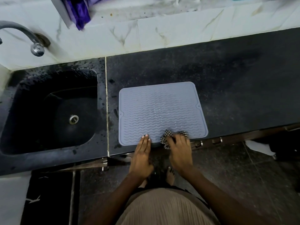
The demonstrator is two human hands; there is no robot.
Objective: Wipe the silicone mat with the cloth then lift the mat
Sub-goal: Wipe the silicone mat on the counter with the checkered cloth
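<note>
A grey silicone mat point(160, 109) with wavy ridges lies flat on the dark counter, its near edge at the counter's front. My left hand point(141, 158) rests with straight fingers, the fingertips pressing on the mat's near edge. To its right, my right hand point(179, 151) is closed over a crumpled black-and-white checked cloth point(167, 135), which sits on the mat's near edge. Part of the cloth is hidden under the fingers.
A dark sink point(50, 111) with a drain lies left of the mat, and a metal tap point(34, 44) stands above it. The black counter point(235, 88) stretches to the right. White marble tiles back it. Drawer handles point(216, 141) sit below the front edge.
</note>
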